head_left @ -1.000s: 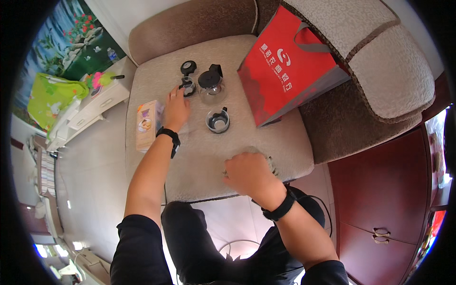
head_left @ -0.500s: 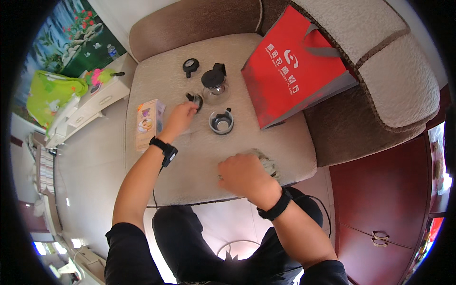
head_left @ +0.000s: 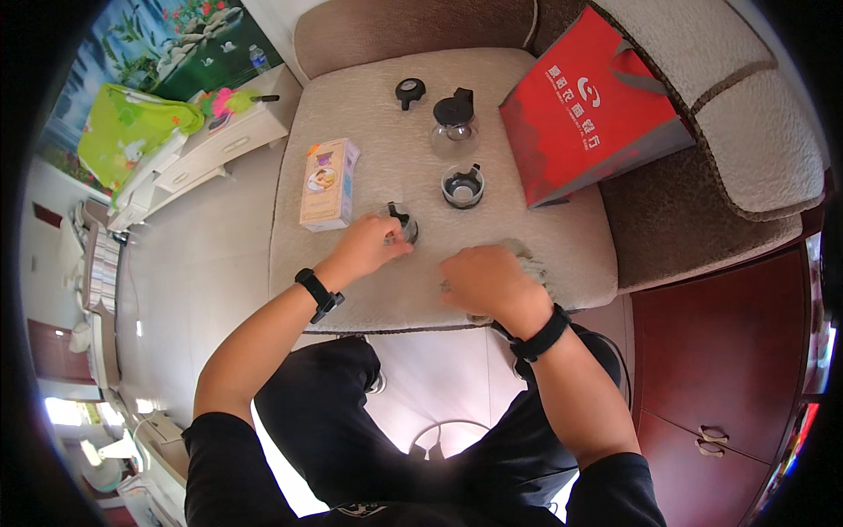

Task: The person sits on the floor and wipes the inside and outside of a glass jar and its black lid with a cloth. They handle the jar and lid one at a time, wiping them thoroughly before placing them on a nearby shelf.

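Note:
My left hand (head_left: pixel 367 249) is closed on a small clear glass cup (head_left: pixel 405 221) with a black holder, near the front of the beige seat cushion. To its right, my right hand (head_left: pixel 490 279) rests palm down with curled fingers on a crumpled grey-green patterned cloth (head_left: pixel 534 265). A second glass cup with a black holder (head_left: pixel 463 188) stands beyond the hands. Behind that is a glass teapot with a black lid (head_left: pixel 454 119). Farther back lies a round black part with a short handle (head_left: pixel 410 90). An upright-printed carton (head_left: pixel 327 195) lies left of the cups.
A large red paper bag (head_left: pixel 580 123) leans against the sofa's right armrest (head_left: pixel 751 132). The seat's front edge runs just above my knees. At left stands a white cabinet (head_left: pixel 224 145) with a green cloth (head_left: pixel 132 132); a dark red cupboard (head_left: pixel 711 351) is at right.
My left hand has drawn the glass cup from beside the teapot toward me, near my right hand. The view has shifted, so the scene sits farther right and higher. The right hand stays on the cloth.

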